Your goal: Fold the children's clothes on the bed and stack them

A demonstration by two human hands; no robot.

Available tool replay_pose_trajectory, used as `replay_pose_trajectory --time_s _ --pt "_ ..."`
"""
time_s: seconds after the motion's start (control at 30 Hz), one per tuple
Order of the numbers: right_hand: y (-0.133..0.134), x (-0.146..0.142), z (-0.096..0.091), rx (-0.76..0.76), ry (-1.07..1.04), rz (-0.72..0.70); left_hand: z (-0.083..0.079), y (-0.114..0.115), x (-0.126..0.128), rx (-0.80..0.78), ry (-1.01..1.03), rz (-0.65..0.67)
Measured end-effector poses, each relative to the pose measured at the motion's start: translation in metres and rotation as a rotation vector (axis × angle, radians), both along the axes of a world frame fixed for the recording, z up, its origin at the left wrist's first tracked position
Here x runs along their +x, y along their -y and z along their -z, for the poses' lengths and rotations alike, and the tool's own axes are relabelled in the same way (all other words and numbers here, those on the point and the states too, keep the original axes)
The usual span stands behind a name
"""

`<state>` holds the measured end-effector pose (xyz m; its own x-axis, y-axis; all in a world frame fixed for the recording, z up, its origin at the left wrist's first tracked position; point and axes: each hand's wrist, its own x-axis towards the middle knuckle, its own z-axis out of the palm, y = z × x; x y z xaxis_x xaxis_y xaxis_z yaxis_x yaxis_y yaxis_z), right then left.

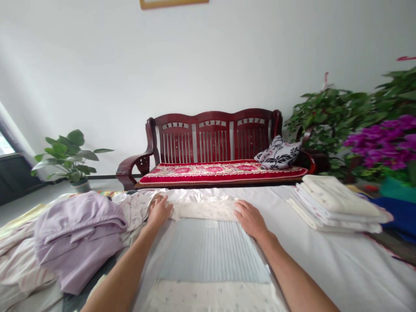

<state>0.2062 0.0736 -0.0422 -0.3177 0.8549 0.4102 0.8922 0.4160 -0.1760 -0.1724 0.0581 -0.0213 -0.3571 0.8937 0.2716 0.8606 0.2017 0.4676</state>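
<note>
A light-blue ribbed garment (211, 251) lies spread flat in front of me. Cream, small-patterned fabric (204, 210) borders it along the far side, and a similar cream band (211, 294) runs along the near side. At the far left corner, my left hand (159, 211) rests with its fingers stretched forward, touching the fabric. My right hand (250, 217) lies on the far right corner, fingers apart and palm down. What is under the fingertips is hidden.
On the left is a heap of loose clothes, with a lilac garment (81, 234) on top. Folded white and cream cloths (338, 201) form a stack at right on the white sheet (312, 255). A wooden bench (212, 134) and potted plants (69, 154) stand beyond.
</note>
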Motion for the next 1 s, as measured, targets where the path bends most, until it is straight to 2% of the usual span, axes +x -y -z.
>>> replay_pose_trajectory --time_s 0.1,0.17,0.23,0.33,0.4,0.47,0.53,0.63,0.73,0.87,1.0 --pt "-0.001 0.001 0.001 0.0 -0.004 0.002 -0.005 -0.003 0.015 0.026 -0.023 0.018" --pt "-0.001 0.001 0.001 0.004 -0.021 -0.001 -0.01 0.002 0.033 0.114 -0.071 0.108" --pt "-0.001 0.002 0.0 0.01 -0.051 0.002 -0.012 0.013 0.057 0.214 -0.144 0.285" --pt "0.001 0.002 -0.002 0.028 -0.104 -0.001 -0.012 0.032 0.091 0.229 -0.198 0.599" --pt "0.003 0.003 -0.004 0.039 -0.125 -0.013 -0.011 0.04 0.103 0.179 -0.164 0.792" --pt "0.005 0.003 -0.006 0.044 -0.133 -0.023 -0.01 0.043 0.105 0.16 -0.087 0.88" --pt "0.006 0.003 -0.007 0.049 -0.143 -0.027 -0.009 0.04 0.098 0.225 -0.003 0.79" --pt "0.007 -0.002 -0.008 0.055 -0.184 -0.048 -0.005 0.032 0.078 0.34 0.061 0.479" --pt "0.008 -0.014 -0.011 0.044 -0.247 -0.167 0.006 0.028 0.059 0.312 0.04 0.312" --pt "0.016 -0.038 -0.02 0.015 -0.238 -0.355 0.025 0.028 0.048 0.241 0.002 0.385" --pt "0.023 -0.06 -0.021 -0.039 -0.138 -0.414 0.034 0.027 0.049 0.267 -0.014 0.458"
